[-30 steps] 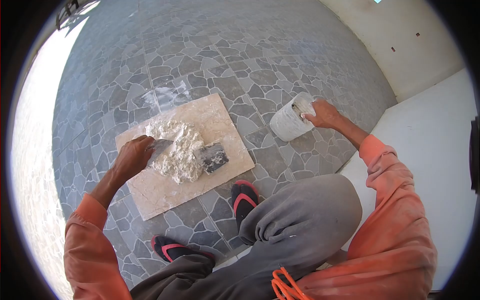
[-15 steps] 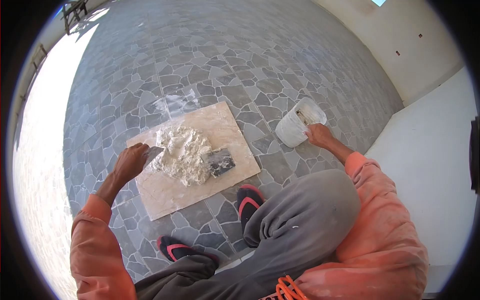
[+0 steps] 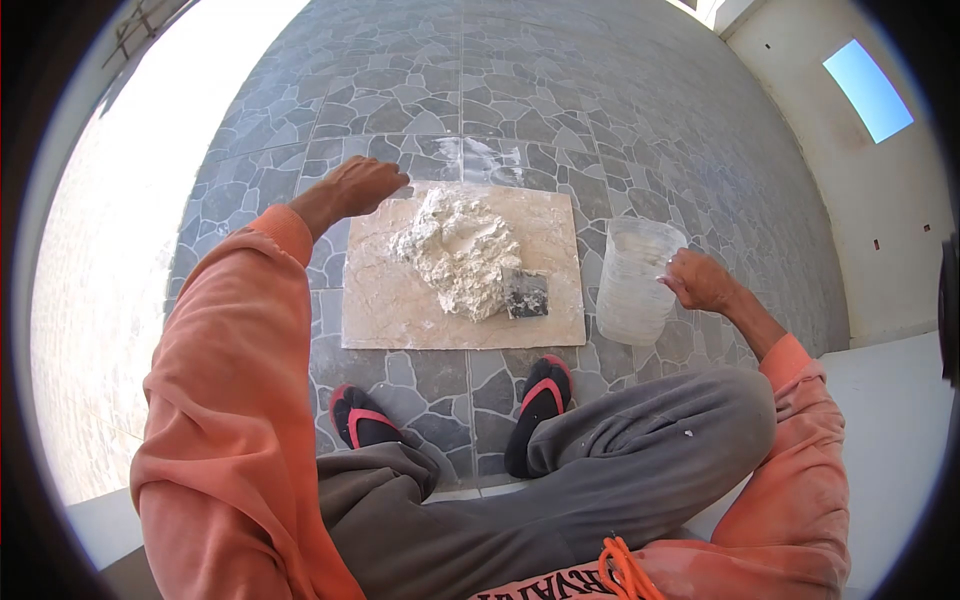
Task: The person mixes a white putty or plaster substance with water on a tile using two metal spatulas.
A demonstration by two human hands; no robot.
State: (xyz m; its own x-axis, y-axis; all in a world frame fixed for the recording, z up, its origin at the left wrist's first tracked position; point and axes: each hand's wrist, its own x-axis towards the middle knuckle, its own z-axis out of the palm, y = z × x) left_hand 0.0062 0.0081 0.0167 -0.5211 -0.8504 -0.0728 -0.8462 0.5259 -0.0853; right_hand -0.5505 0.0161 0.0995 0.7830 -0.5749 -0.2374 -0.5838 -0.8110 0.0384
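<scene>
"Right hand (image 3: pixel 700 281): state?"

"Clenched on the rim of one bucket (image 3: pixel 632 300), just beside the board (image 3: pixel 370 315). Left hand (image 3: pixel 362 186): fingers curled near the board's far left corner; cannot tell whether it grips anything."

"Step in hand?"

"Judged: steadying or shifting the bucket. Any such move calls for a firm rim grip, clear of the board."

"Count, working outward?"

"One bucket; one board, carrying one white heap (image 3: pixel 462 245) and one dark plate (image 3: pixel 530 297), touching. Nearer the body: two flip-flops (image 3: pixel 542 392) on the floor (image 3: pixel 540 90)."
</scene>
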